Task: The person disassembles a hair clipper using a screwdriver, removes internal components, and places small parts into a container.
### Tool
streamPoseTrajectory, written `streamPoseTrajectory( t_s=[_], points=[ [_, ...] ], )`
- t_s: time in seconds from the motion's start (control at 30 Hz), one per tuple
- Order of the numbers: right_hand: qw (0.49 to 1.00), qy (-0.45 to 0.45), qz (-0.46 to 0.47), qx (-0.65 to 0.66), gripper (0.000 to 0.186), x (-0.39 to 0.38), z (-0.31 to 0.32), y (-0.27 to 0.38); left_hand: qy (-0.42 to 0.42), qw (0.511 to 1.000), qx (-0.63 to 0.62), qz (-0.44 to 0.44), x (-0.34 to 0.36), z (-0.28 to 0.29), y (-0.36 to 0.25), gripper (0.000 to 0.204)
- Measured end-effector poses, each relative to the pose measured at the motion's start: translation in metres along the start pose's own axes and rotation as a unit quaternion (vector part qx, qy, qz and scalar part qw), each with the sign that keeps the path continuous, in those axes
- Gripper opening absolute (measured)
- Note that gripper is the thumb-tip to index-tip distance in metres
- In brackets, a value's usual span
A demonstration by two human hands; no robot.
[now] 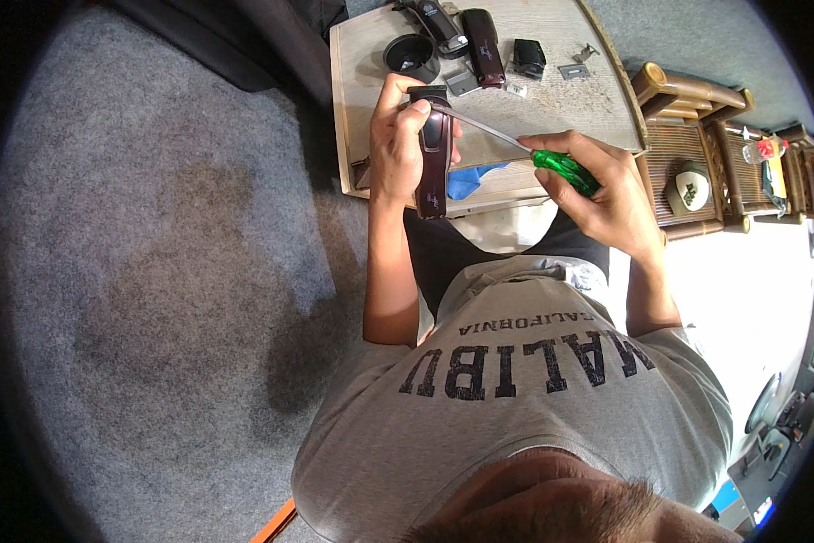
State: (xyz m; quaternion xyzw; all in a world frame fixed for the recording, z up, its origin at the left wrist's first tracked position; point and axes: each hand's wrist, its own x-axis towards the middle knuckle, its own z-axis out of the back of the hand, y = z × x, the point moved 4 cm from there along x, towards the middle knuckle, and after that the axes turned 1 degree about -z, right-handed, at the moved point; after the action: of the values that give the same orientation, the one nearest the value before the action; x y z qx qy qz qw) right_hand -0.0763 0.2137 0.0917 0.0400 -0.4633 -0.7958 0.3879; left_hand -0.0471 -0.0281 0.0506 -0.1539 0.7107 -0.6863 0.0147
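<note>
My left hand (396, 145) grips a dark red hair clipper (434, 163) upright over the near edge of a small light wooden table (570, 100). My right hand (597, 185) holds a screwdriver by its green handle (565, 172). Its metal shaft (479, 127) slants up-left, and the tip reaches the top of the clipper by my left thumb. A blue cloth (466, 179) lies under the clipper on the table edge.
On the table lie a second dark red clipper body (484, 45), a black clipper part (438, 23), a black round cup (411, 56), a black blade guard (528, 56) and small metal plates (574, 70). A bamboo shelf (696, 154) with a cap stands right. Grey carpet (153, 271) spreads left.
</note>
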Motion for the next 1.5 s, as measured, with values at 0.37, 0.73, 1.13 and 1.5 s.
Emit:
streamPoseTrajectory(
  t_s=[0.37, 0.73, 1.13, 1.5],
  points=[
    [1.000, -0.008, 0.016, 0.003, 0.029, -0.003, 0.005, 0.008, -0.012, 0.999, 0.045, -0.006, -0.005, -0.003, -0.002, 0.028],
    [0.958, 0.102, -0.214, 0.162, 0.031, -0.018, 0.019, 0.002, -0.076, 0.939, 0.290, -0.169, -0.019, -0.020, -0.023, 0.020],
    [0.995, -0.029, -0.087, -0.043, 0.028, -0.026, 0.010, -0.006, -0.046, 0.887, 0.427, -0.171, -0.022, -0.028, -0.033, 0.040],
    [0.991, -0.003, -0.099, -0.089, 0.030, -0.028, 0.011, -0.011, -0.035, 0.870, 0.467, -0.154, -0.021, -0.035, -0.029, 0.040]
  ],
)
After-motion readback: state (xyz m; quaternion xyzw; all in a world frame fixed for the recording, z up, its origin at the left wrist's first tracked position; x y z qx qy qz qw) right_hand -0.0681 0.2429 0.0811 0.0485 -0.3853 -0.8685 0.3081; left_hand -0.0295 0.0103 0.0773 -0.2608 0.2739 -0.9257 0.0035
